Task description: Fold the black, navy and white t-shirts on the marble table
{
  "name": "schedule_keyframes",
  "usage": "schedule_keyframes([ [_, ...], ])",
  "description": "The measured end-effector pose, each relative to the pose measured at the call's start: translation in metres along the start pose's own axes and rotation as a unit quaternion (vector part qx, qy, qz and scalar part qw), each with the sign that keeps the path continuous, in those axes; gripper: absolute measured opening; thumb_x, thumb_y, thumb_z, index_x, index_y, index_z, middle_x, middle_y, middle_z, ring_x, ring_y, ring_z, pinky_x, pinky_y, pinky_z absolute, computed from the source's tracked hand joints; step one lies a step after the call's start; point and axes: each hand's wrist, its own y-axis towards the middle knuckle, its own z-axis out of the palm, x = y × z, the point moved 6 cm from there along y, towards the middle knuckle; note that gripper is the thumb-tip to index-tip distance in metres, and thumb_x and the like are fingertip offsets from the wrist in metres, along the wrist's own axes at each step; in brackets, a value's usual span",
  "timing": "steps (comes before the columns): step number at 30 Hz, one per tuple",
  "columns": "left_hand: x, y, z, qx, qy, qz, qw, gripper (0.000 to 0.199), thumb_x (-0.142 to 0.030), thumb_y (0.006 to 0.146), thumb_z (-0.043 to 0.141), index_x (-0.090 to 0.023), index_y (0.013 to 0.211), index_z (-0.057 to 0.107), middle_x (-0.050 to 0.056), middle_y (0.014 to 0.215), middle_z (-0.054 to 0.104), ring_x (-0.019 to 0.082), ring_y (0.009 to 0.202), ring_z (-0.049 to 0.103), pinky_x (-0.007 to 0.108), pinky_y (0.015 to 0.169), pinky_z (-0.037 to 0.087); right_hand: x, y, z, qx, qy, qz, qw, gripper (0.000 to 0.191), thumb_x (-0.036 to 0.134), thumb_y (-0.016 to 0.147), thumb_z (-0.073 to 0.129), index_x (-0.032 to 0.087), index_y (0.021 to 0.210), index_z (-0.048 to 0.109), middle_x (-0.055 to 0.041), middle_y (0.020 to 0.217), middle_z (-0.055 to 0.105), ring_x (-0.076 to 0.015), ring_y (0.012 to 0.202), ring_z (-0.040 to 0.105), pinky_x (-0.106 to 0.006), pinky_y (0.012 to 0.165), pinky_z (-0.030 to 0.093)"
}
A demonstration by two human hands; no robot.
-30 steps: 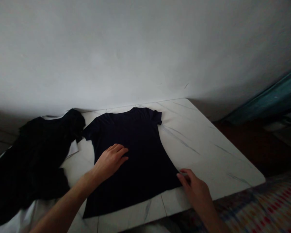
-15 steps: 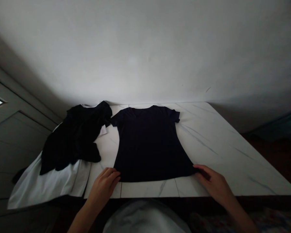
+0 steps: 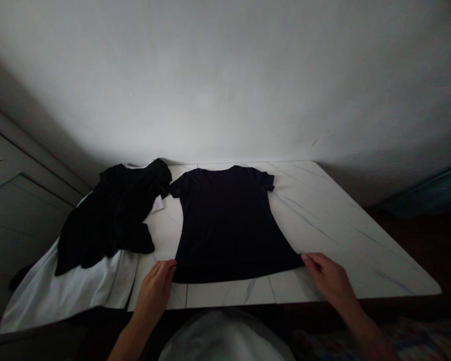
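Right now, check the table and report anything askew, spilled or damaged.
The black clothing at left looks untidy: it lies rumpled over a white cloth, while the shirt, held by the left hand and right hand, lies flat. I see no spill or damage, though it's dim.

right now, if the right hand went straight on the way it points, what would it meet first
The dark T-shirt: the right hand's fingers are at its near right corner, with the shirt's lower part straight ahead. Whether they'd skim over or push the cloth is unclear.
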Motion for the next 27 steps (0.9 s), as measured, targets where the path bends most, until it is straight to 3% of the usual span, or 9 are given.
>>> schedule_keyframes([
  [5, -0.005, -0.003, 0.011, 0.041, 0.032, 0.051, 0.997, 0.023, -0.035, 0.098, 0.049, -0.023, 0.105, 0.066, 0.004, 0.088, 0.071, 0.021, 0.082, 0.07, 0.035, 0.076, 0.059, 0.003, -0.002, 0.003, 0.048, -0.006, -0.049, 0.998, 0.033, 0.048, 0.089, 0.053, 0.023, 0.097, 0.073, -0.0088, 0.101, 0.074, -0.025, 0.091, 0.07, -0.038, 0.083, 0.057],
  [10, -0.005, -0.01, 0.005, 0.015, 0.032, 0.09, 0.995, 0.018, -0.026, 0.097, 0.051, -0.024, 0.101, 0.068, 0.004, 0.09, 0.069, 0.019, 0.082, 0.068, 0.032, 0.075, 0.059, 0.01, -0.005, 0.0, 0.037, -0.017, -0.112, 0.993, 0.028, 0.041, 0.092, 0.051, 0.025, 0.097, 0.073, -0.0069, 0.101, 0.074, -0.0226, 0.094, 0.071, -0.036, 0.086, 0.058],
  [13, 0.0, -0.021, -0.005, -0.015, 0.034, 0.082, 0.996, 0.024, -0.015, 0.095, 0.048, -0.024, 0.105, 0.067, 0.005, 0.095, 0.069, 0.019, 0.089, 0.069, 0.031, 0.08, 0.059, -0.001, -0.01, -0.006, -0.008, -0.035, -0.121, 0.992, 0.029, 0.039, 0.094, 0.047, 0.024, 0.097, 0.072, -0.0067, 0.097, 0.075, -0.0224, 0.089, 0.072, -0.036, 0.084, 0.059],
  [16, 0.002, -0.033, -0.009, -0.008, 0.04, 0.082, 0.996, 0.034, -0.009, 0.092, 0.045, -0.026, 0.11, 0.067, 0.007, 0.101, 0.07, 0.019, 0.096, 0.07, 0.03, 0.084, 0.06, -0.017, -0.018, -0.006, -0.019, -0.066, -0.132, 0.989, 0.032, 0.038, 0.095, 0.044, 0.024, 0.098, 0.072, -0.0071, 0.096, 0.076, -0.0232, 0.088, 0.073, -0.037, 0.083, 0.06],
  [27, 0.003, -0.043, -0.003, 0.038, -0.007, 0.018, 0.999, 0.028, -0.014, 0.087, 0.046, -0.032, 0.091, 0.068, 0.003, 0.092, 0.07, 0.018, 0.079, 0.072, 0.025, 0.067, 0.062, -0.035, -0.03, -0.003, -0.009, -0.122, -0.177, 0.977, 0.035, 0.037, 0.094, 0.044, 0.026, 0.099, 0.077, -0.0078, 0.103, 0.076, -0.0234, 0.093, 0.073, -0.035, 0.084, 0.061],
])
